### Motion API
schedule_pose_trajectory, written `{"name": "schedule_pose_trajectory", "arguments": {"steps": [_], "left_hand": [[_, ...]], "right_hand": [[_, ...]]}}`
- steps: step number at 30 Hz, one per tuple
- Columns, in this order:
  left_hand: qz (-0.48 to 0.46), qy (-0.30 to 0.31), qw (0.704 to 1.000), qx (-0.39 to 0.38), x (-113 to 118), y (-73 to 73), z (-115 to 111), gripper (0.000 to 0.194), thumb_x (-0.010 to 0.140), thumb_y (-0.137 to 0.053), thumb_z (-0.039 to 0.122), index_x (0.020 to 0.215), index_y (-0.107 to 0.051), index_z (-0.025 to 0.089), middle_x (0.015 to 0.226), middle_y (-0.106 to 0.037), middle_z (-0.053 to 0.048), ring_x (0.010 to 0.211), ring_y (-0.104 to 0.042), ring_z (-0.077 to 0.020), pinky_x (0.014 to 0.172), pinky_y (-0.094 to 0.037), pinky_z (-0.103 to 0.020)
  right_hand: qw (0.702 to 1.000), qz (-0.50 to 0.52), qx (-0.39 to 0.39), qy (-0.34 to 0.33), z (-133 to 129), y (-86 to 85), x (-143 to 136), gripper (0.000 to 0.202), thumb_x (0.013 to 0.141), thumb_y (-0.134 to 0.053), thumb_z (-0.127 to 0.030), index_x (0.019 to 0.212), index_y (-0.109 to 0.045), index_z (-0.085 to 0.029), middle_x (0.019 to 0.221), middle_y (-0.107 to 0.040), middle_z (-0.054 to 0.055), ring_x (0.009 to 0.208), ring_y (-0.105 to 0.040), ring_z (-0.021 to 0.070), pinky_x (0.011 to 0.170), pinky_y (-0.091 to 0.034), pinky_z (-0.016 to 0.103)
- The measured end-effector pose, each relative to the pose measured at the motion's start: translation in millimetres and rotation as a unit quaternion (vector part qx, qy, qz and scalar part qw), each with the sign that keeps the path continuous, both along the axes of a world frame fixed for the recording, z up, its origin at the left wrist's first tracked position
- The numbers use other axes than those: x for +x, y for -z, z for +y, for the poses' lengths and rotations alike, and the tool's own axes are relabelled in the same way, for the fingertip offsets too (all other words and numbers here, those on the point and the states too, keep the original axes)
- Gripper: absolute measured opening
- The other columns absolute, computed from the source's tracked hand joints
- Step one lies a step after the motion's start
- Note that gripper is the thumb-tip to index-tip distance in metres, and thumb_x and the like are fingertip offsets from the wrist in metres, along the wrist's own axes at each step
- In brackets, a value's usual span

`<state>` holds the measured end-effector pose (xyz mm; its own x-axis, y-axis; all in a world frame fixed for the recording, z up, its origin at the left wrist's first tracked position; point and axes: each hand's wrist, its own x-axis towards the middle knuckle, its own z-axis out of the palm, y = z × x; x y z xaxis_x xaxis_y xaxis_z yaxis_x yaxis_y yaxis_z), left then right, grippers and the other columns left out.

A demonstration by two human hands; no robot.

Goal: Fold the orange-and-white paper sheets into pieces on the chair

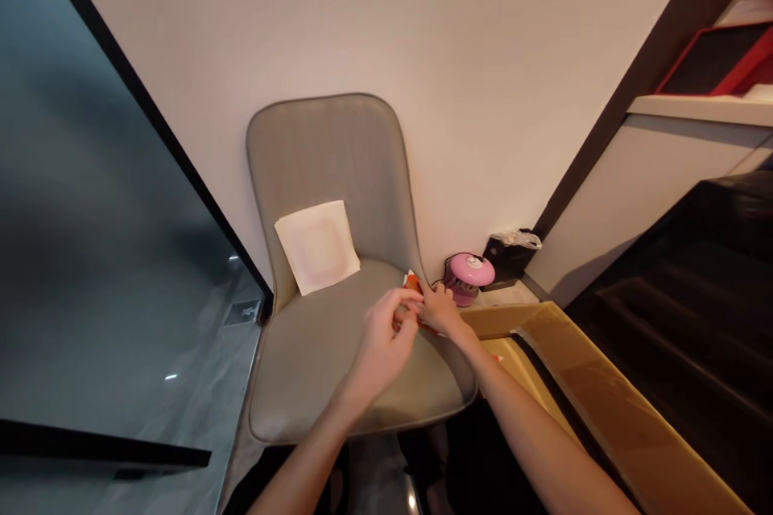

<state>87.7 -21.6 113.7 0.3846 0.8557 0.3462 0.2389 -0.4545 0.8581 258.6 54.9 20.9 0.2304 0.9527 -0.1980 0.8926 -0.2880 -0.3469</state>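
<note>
A grey padded chair (338, 346) stands against the wall in front of me. Over the right side of its seat, my right hand (440, 311) is closed on a flat orange-and-white piece (413, 282), mostly covered by the fingers. Close beside it is my left hand (390, 330), its fingers curled in toward the thumb. Whatever the left fingers hold, if anything, is hidden. A square of pale paper (319, 248) leans against the backrest, its lower edge on the seat.
An open cardboard box (580, 370) stands right of the chair. Behind it are a round pink object (472, 269) and a black bag (507, 257). A frosted glass panel (109, 201) borders the left. At upper right, a shelf (706, 109) holds red-edged items.
</note>
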Motion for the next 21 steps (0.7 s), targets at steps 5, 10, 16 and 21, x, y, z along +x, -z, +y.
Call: {"name": "schedule_pose_trajectory", "arguments": {"steps": [5,10,16,21], "left_hand": [[0.163,0.015,0.986,-0.041,16,85.1,50,0.05,0.085,-0.053,0.014,0.135,-0.054,0.017,0.125,-0.062,-0.013,0.104,-0.063,-0.0233,0.099,-0.05,-0.043],[0.145,0.05,0.988,-0.027,28,107.6,60,0.071,0.08,-0.051,0.005,0.149,-0.041,0.015,0.15,-0.045,-0.017,0.138,-0.044,-0.0287,0.12,-0.034,-0.046],[0.145,0.022,0.989,-0.027,25,110.8,76,0.063,0.077,-0.05,0.001,0.138,-0.051,0.015,0.135,-0.057,-0.016,0.125,-0.053,-0.0272,0.114,-0.04,-0.045],[0.156,-0.028,0.985,-0.068,27,117.3,79,0.04,0.077,-0.05,0.003,0.113,-0.066,0.013,0.106,-0.067,-0.014,0.101,-0.061,-0.0258,0.099,-0.049,-0.043]], "right_hand": [[0.999,0.046,-0.012,0.023,3,5.8,-1,0.059,0.104,-0.024,-0.051,0.156,-0.034,-0.024,0.137,-0.051,0.022,0.126,-0.051,0.0355,0.099,-0.038,0.045],[0.998,0.048,0.002,0.032,5,9.5,-1,0.053,0.103,-0.037,-0.041,0.151,-0.04,-0.019,0.129,-0.056,0.02,0.119,-0.056,0.0313,0.097,-0.04,0.039],[0.998,0.016,0.028,0.058,5,5.7,-13,0.054,0.102,-0.04,-0.049,0.142,-0.05,-0.016,0.127,-0.051,0.022,0.118,-0.056,0.0345,0.095,-0.041,0.041],[0.997,0.025,0.029,0.063,6,1.8,-19,0.051,0.104,-0.03,-0.046,0.141,-0.052,-0.018,0.126,-0.048,0.021,0.119,-0.053,0.0347,0.095,-0.041,0.044]]}}
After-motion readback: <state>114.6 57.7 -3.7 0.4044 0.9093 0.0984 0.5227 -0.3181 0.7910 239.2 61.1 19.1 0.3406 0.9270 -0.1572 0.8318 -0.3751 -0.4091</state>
